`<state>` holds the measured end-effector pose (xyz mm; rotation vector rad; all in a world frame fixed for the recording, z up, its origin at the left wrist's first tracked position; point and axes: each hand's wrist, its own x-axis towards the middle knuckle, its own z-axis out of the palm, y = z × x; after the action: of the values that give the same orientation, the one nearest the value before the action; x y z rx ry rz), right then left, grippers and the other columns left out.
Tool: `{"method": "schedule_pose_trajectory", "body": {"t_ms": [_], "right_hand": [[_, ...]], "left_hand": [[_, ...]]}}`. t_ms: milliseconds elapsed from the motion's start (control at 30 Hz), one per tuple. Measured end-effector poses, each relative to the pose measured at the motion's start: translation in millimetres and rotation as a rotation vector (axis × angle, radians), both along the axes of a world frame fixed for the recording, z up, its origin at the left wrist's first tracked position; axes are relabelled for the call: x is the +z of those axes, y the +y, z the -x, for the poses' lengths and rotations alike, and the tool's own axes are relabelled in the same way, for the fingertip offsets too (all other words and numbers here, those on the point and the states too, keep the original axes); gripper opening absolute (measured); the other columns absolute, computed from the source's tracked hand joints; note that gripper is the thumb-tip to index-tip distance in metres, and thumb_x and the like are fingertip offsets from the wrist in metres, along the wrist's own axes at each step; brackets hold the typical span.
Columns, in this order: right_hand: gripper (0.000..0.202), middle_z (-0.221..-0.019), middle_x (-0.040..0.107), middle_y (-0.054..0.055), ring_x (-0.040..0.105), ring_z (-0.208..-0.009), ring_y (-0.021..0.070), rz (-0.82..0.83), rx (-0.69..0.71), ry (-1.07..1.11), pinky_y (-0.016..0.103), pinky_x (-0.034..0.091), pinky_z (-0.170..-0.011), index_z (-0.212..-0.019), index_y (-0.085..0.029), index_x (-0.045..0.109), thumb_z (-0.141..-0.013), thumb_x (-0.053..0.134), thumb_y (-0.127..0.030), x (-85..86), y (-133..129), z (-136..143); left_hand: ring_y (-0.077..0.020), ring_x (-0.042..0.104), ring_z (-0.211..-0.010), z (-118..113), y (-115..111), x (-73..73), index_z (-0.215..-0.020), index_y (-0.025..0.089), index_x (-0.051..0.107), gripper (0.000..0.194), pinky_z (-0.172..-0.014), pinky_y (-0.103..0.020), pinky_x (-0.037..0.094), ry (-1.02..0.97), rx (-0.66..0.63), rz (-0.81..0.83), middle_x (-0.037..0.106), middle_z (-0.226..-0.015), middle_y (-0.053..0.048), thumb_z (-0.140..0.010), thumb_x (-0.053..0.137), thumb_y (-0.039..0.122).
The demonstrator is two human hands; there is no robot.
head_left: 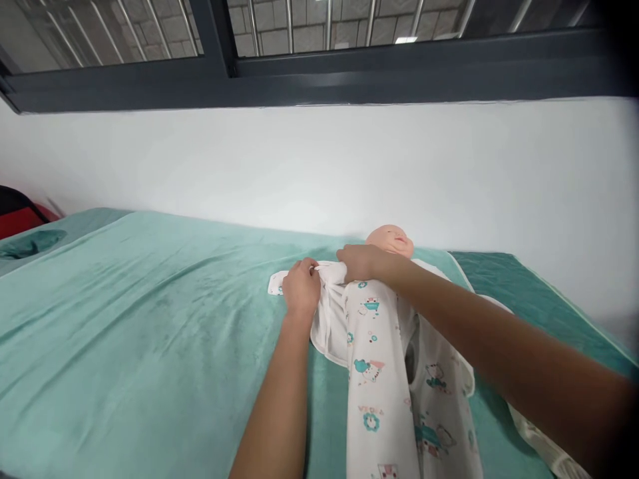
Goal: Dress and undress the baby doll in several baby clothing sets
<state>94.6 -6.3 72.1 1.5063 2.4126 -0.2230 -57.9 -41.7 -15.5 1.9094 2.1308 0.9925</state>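
Observation:
A baby doll lies on its back with its bald head (389, 239) toward the wall. White baby clothes (372, 372) with teal and pink prints cover its body and legs. To the left of the doll, my left hand (302, 286) is closed on the white sleeve (331, 271), whose printed cuff (275, 283) sticks out beyond my fingers. My right hand (360, 262) grips the same sleeve nearer the shoulder, just below the doll's head. The doll's arm and hand are hidden.
A light green blanket (150, 319) covers the bed, with darker green bedding (544, 299) at the right. Cream fabric (544, 439) lies at the lower right. Behind are a white wall (279, 166) and a barred window. A red and black item (20, 216) sits at far left.

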Motion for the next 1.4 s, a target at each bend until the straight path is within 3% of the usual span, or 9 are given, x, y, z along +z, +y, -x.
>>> {"method": "schedule_pose_trajectory", "body": {"t_ms": [100,233,533,667,833,1000,1100,1200,1400], "right_hand": [[0.044,-0.117,0.066,0.013,0.066,-0.094,0.0288,-0.042,0.069,-0.001,0.032,0.046,-0.066,-0.112,-0.019,0.062,-0.077,0.071,-0.045,-9.4,-2,19],[0.034,-0.104,0.069,0.009,0.067,-0.09,0.0262,-0.059,0.092,-0.01,0.03,0.044,-0.066,-0.111,-0.022,0.062,-0.084,0.065,-0.044,-9.9,-1,12],[0.019,-0.099,0.064,0.007,0.063,-0.079,0.0219,-0.161,0.014,-0.053,0.031,0.037,-0.062,-0.102,-0.026,0.064,-0.094,0.049,-0.036,43.0,-30,-18],[0.021,-0.1,0.064,0.008,0.062,-0.074,0.0211,-0.163,-0.063,-0.032,0.032,0.037,-0.064,-0.105,-0.027,0.064,-0.094,0.05,-0.038,51.1,-37,-23],[0.025,-0.108,0.064,0.007,0.063,-0.081,0.0211,-0.162,0.004,0.071,0.03,0.038,-0.064,-0.113,-0.029,0.062,-0.094,0.05,-0.041,40.4,-31,-19],[0.029,-0.108,0.065,0.006,0.064,-0.09,0.0232,-0.138,0.074,0.114,0.028,0.039,-0.064,-0.118,-0.029,0.06,-0.092,0.053,-0.041,12.8,-20,2],[0.031,-0.108,0.066,0.008,0.065,-0.091,0.0246,-0.186,0.132,0.107,0.029,0.042,-0.067,-0.118,-0.027,0.06,-0.09,0.056,-0.038,-5.1,-14,16],[0.036,-0.109,0.067,0.009,0.066,-0.094,0.0263,-0.201,0.138,0.14,0.032,0.045,-0.072,-0.123,-0.027,0.06,-0.088,0.057,-0.034,-10.9,-16,21],[0.037,-0.135,0.06,0.004,0.054,-0.124,0.0233,-0.316,-0.114,0.65,0.037,0.041,-0.101,-0.13,-0.028,0.056,-0.097,0.042,-0.038,-7.7,-56,-36]], "left_hand": [[-0.0213,0.064,-0.095,0,0,0.4,-0.099,0.029,0.067,0.028,-0.072,-0.03,0.041,-0.005,-0.016,-0.001,0.071,-0.106,-0.001,-0.087,0.046,0.016],[-0.0216,0.065,-0.095,1,-2,3.0,-0.099,0.03,0.071,0.032,-0.073,-0.03,0.042,-0.04,-0.025,-0.011,0.072,-0.106,-0.001,-0.088,0.045,0.016],[-0.0218,0.066,-0.097,9,-12,-1.4,-0.099,0.028,0.074,0.037,-0.073,-0.031,0.046,-0.127,0.036,-0.076,0.072,-0.114,-0.001,-0.087,0.042,0.013],[-0.0249,0.066,-0.098,11,-9,-4.6,-0.098,0.026,0.072,0.036,-0.073,-0.033,0.046,-0.153,0.075,0.021,0.073,-0.11,-0.006,-0.086,0.041,0.013],[-0.026,0.064,-0.105,9,-8,-3.2,-0.112,0.021,0.062,0.03,-0.08,-0.035,0.048,-0.105,0.114,0.072,0.069,-0.112,-0.01,-0.087,0.047,0.018],[-0.0295,0.05,-0.128,4,-17,0.8,-0.141,0.018,0.039,0.059,-0.099,-0.043,0.045,-0.033,0.264,-0.066,0.05,-0.14,-0.016,-0.083,0.055,0.02],[-0.0296,0.035,-0.141,-2,-21,1.9,-0.14,0.023,0.043,0.059,-0.116,-0.054,0.025,0.162,0.094,-0.105,0.047,-0.145,-0.014,-0.083,0.052,0.012],[-0.0285,0.042,-0.136,-5,-19,-0.4,-0.134,0.028,0.05,0.054,-0.118,-0.063,0.011,0.209,-0.109,-0.034,0.057,-0.136,-0.01,-0.083,0.054,0.012],[-0.0288,0.053,-0.122,-2,-15,-4.0,-0.129,0.028,0.058,0.045,-0.117,-0.064,0.015,0.184,-0.035,-0.017,0.064,-0.127,-0.009,-0.086,0.051,0.016]]}}
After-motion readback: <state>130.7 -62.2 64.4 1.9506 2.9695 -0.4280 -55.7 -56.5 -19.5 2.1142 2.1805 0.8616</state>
